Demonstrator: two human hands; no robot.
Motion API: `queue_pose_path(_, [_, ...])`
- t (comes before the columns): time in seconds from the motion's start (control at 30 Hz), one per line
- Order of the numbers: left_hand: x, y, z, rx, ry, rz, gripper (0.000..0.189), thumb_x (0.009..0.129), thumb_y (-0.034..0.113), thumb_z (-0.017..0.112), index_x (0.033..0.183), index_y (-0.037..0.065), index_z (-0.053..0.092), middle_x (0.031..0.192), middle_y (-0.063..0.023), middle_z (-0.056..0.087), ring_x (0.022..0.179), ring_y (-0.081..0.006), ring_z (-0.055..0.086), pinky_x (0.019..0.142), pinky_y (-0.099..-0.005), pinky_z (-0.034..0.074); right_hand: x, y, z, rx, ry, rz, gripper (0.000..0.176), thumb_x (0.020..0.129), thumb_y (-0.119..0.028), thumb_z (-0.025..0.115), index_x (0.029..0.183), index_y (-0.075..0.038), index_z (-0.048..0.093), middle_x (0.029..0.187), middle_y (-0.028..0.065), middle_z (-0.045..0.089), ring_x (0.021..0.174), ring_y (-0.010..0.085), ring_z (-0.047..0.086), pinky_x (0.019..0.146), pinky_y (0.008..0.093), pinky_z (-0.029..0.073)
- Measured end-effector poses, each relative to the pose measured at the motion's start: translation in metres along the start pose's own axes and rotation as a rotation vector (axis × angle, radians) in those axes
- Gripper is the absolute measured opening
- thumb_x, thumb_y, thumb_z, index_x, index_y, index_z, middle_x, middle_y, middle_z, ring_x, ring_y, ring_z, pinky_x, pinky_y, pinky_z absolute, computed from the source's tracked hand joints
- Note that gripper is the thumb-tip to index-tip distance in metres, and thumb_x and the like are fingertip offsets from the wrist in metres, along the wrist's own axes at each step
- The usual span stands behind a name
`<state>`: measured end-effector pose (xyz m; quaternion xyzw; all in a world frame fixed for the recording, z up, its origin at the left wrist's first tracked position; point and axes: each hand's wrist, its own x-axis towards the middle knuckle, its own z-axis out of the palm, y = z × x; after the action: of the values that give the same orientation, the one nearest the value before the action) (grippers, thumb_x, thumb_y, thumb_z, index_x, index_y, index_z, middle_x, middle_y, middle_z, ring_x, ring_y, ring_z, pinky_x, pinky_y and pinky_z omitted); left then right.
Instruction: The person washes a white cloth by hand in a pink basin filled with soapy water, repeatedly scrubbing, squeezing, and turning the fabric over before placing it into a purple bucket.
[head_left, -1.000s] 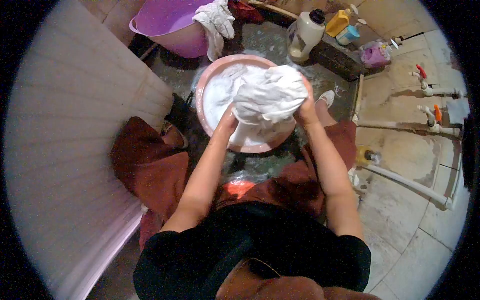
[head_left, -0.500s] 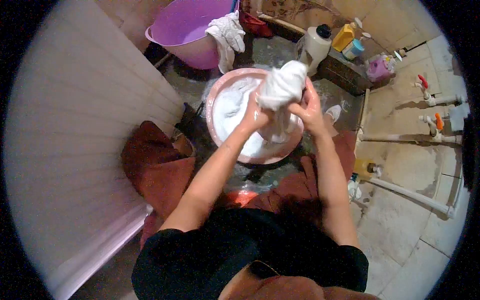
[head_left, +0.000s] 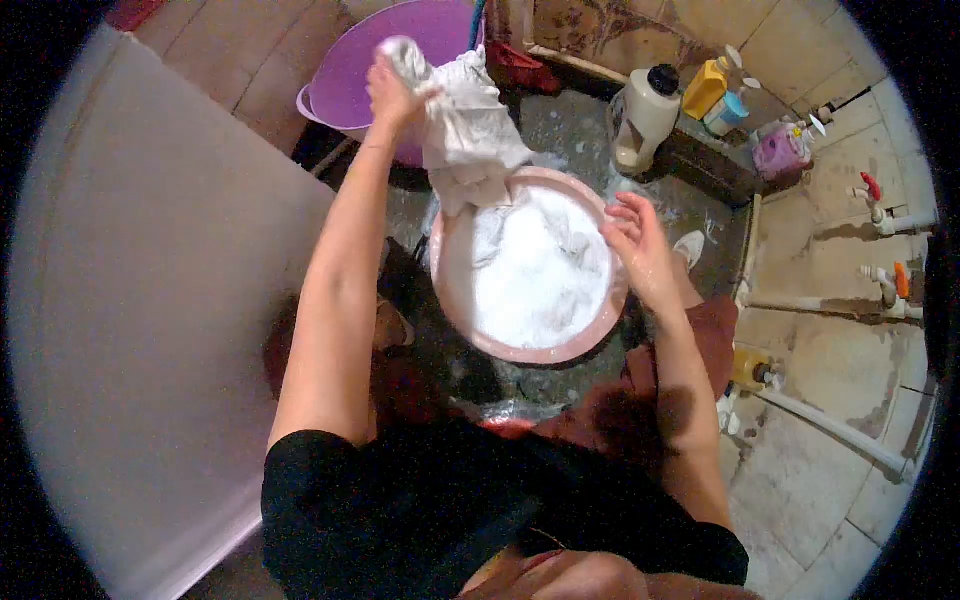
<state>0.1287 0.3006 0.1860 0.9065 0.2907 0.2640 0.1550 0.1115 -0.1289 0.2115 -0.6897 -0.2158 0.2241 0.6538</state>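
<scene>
My left hand (head_left: pixel 398 95) is closed on the upper end of a wet white cloth (head_left: pixel 470 125), over the near side of a purple tub (head_left: pixel 385 50). Stretched out, the cloth hangs down so that its lower end overlaps the left rim of a pink basin (head_left: pixel 560 352). White foam and soaked white laundry (head_left: pixel 545 270) fill the basin. Beside the basin's right rim, my right hand (head_left: pixel 640 250) is open, its fingers loosely bent and apart, holding nothing.
A large cream bottle with a black cap (head_left: pixel 645 115) stands behind the basin. Yellow (head_left: pixel 706 88), blue-white (head_left: pixel 726 113) and pink (head_left: pixel 782 148) containers line the ledge at right. Red (head_left: pixel 870 187) and orange (head_left: pixel 901 280) taps project from the tiled wall. A pale panel (head_left: pixel 170 270) rises at left.
My left hand has moved up and left from the basin to the purple tub with the white cloth, which was bunched between both hands. My right hand has let go and lowered to the basin's right rim.
</scene>
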Motion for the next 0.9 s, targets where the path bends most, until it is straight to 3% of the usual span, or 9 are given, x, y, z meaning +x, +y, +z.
queue_pose_path(0.03, [0.000,-0.019,0.027,0.043,0.009,0.225,0.106,0.059,0.057,0.073,0.136,0.003,0.024,0.134,-0.0281,0.029,0.125,-0.0391,0.030,0.102,-0.0455,0.029,0.001,0.002,0.001,-0.016,-0.013,0.008,0.048,0.081,-0.008,0.060,0.123,-0.004,0.037,0.110,0.0118,0.048,0.093,0.0156,0.052,0.079,0.0283,0.045])
queue_pose_path(0.07, [0.002,-0.025,0.037,0.216,-0.338,0.245,0.098,0.062,0.059,0.069,0.137,0.012,0.027,0.133,-0.0268,0.032,0.123,-0.0399,0.033,0.099,-0.0459,0.032,0.001,0.003,0.003,-0.023,-0.027,0.006,0.044,0.082,-0.008,0.059,0.121,-0.004,0.039,0.108,0.0111,0.050,0.091,0.0157,0.054,0.078,0.0279,0.045])
queue_pose_path(0.37, [-0.025,-0.011,0.019,0.211,-0.317,0.123,0.097,0.063,0.058,0.069,0.138,0.014,0.023,0.131,-0.0235,0.034,0.120,-0.0411,0.037,0.095,-0.0517,0.034,0.002,0.004,0.014,-0.182,-0.119,0.058,0.028,0.083,-0.010,0.057,0.109,-0.003,0.050,0.101,0.0078,0.057,0.088,0.0155,0.056,0.075,0.0279,0.047])
queue_pose_path(0.47, [-0.054,0.005,0.026,0.440,-0.014,0.173,0.090,0.068,0.051,0.069,0.135,0.008,0.027,0.131,-0.0224,0.035,0.120,-0.0408,0.036,0.096,-0.0525,0.031,0.002,0.013,0.016,-0.246,-0.126,0.052,0.027,0.082,-0.011,0.058,0.107,-0.003,0.051,0.101,0.0087,0.057,0.086,0.0164,0.057,0.074,0.0288,0.047])
queue_pose_path(0.53, [-0.080,0.018,0.034,0.060,0.309,0.289,0.068,0.076,0.037,0.064,0.128,0.003,0.035,0.130,-0.0243,0.036,0.119,-0.0405,0.034,0.095,-0.0529,0.029,0.002,0.022,0.019,-0.282,-0.126,0.066,0.028,0.082,-0.012,0.058,0.107,-0.003,0.051,0.101,0.0100,0.057,0.085,0.0173,0.057,0.075,0.0294,0.047])
queue_pose_path(0.6, [-0.141,0.025,0.067,-0.107,0.239,0.319,0.046,0.077,0.016,0.060,0.117,-0.001,0.044,0.118,-0.0238,0.046,0.109,-0.0402,0.042,0.090,-0.0504,0.033,0.001,0.038,0.025,-0.439,-0.185,0.059,0.030,0.081,-0.015,0.059,0.107,-0.001,0.051,0.102,0.0138,0.056,0.085,0.0203,0.058,0.076,0.0319,0.047])
queue_pose_path(0.67, [-0.203,0.024,0.088,-0.356,-0.312,0.244,0.056,0.071,0.013,0.067,0.122,0.006,0.044,0.124,-0.0230,0.044,0.117,-0.0407,0.039,0.095,-0.0486,0.032,0.000,0.055,0.034,-0.531,-0.221,0.099,0.031,0.080,-0.016,0.059,0.107,-0.001,0.051,0.103,0.0152,0.056,0.086,0.0220,0.058,0.077,0.0328,0.047])
queue_pose_path(0.77, [-0.299,0.018,0.105,0.101,-0.542,-0.165,0.066,0.070,0.021,0.070,0.128,0.007,0.040,0.125,-0.0224,0.043,0.116,-0.0391,0.040,0.095,-0.0446,0.036,-0.003,0.096,0.043,-0.631,-0.290,0.124,0.033,0.080,-0.018,0.058,0.107,0.000,0.050,0.104,0.0194,0.054,0.090,0.0288,0.058,0.079,0.0362,0.046])
queue_pose_path(0.9, [-0.327,-0.024,0.138,-0.086,-0.727,-0.366,0.043,0.066,0.011,0.062,0.107,-0.002,0.055,0.103,-0.0258,0.057,0.098,-0.0391,0.055,0.084,-0.0420,0.045,-0.017,0.135,0.054,-0.826,-0.443,0.293,0.043,0.082,-0.028,0.056,0.113,0.000,0.047,0.105,0.0263,0.052,0.097,0.0392,0.053,0.086,0.0421,0.042])
